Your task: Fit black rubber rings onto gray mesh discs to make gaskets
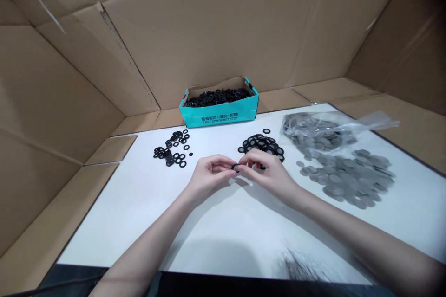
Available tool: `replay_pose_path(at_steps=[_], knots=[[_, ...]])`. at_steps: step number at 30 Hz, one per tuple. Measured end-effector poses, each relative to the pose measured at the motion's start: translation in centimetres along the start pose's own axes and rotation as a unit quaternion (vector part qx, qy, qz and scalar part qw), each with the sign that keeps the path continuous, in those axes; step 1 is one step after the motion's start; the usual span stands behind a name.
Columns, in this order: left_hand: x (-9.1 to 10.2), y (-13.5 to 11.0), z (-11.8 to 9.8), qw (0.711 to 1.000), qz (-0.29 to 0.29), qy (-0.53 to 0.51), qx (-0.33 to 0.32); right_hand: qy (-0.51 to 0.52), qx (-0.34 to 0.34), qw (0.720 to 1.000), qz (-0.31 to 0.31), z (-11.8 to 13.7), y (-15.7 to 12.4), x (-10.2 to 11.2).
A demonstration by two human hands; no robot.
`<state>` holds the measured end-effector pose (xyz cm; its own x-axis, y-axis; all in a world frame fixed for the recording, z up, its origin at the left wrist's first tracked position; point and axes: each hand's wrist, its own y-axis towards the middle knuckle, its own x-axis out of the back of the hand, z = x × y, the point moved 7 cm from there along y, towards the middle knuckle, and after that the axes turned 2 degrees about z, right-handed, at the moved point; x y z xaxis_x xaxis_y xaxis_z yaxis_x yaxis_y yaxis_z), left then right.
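Observation:
Between my two hands, just above the white table, is a small black rubber ring with a grey disc that seems to sit inside it. The fingertips of my left hand pinch its left side. From the other side, the thumb and forefinger of my right hand grip it too. Right behind my right hand lies a pile of black rings with grey centres, partly covered by the fingers. Loose black rings are scattered to the left of my left hand.
At the back stands a turquoise cardboard box full of black rings. A clear plastic bag of grey discs lies at right, with a spread pile of loose grey discs before it. Cardboard walls enclose the white table.

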<state>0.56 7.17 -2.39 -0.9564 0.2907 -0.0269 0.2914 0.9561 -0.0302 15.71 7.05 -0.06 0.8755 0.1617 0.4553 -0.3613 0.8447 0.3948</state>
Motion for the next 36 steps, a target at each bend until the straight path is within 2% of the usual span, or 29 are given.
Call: replay_pose_path(at_steps=[3, 7, 13, 18, 25, 36], knots=[[-0.1, 0.0, -0.2, 1.0, 0.008, 0.024, -0.012, -0.026, 0.028, 0.999, 0.004, 0.2, -0.2, 0.0], [-0.2, -0.1, -0.6, 0.996, 0.017, 0.052, -0.067, -0.044, 0.053, 0.998, 0.002, 0.3, -0.4, 0.0], [-0.3, -0.3, -0.6, 0.994, 0.016, 0.067, -0.08, -0.058, 0.052, 0.997, 0.024, 0.3, -0.4, -0.5], [-0.5, -0.5, -1.3, 0.989, 0.013, 0.101, -0.104, -0.046, 0.049, 0.997, 0.029, 0.0, -0.6, -0.7], [-1.1, -0.8, -2.0, 0.965, 0.039, 0.194, -0.169, -0.021, 0.036, 0.998, 0.043, 0.0, -0.6, -0.8], [-1.1, -1.0, -2.2, 0.939, 0.034, 0.282, -0.196, -0.033, 0.039, 0.998, 0.044, 0.4, -0.4, -0.6]])
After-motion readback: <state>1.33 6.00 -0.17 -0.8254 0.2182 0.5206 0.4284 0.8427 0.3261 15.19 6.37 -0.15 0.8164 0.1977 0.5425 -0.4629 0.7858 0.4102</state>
